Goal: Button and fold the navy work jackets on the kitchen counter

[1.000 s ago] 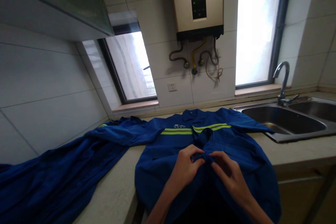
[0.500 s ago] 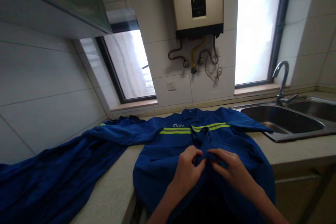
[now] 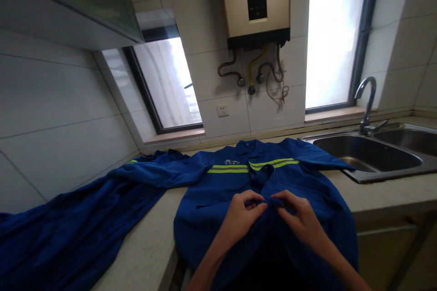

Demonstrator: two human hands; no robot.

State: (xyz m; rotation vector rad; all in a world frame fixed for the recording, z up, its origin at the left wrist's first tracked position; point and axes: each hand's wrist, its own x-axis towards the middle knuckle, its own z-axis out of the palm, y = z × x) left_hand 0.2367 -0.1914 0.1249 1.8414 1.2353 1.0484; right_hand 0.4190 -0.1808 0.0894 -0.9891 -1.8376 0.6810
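A blue work jacket (image 3: 218,191) with yellow-green and grey stripes lies spread over the counter, its collar toward the wall and its lower edge hanging over the front. My left hand (image 3: 244,213) pinches the front edge of the jacket between thumb and fingers. Close beside it, my right hand (image 3: 297,213) pinches the opposite front edge, and the fingertips of both almost meet. Between the fingertips the cloth is bunched, so any button there is too small to make out. Above the hands the front placket gapes in a loop.
More dark blue clothing (image 3: 85,218) lies along the counter (image 3: 150,236) at left. A steel sink (image 3: 372,157) with a faucet (image 3: 367,104) is at right, one jacket sleeve reaching its rim. A water heater (image 3: 257,4) hangs on the wall, and a cabinet (image 3: 75,4) overhangs upper left.
Both hands stay at the same place on the jacket front; the fingers have shifted slightly and the left ones have opened out a little. The view has tilted marginally.
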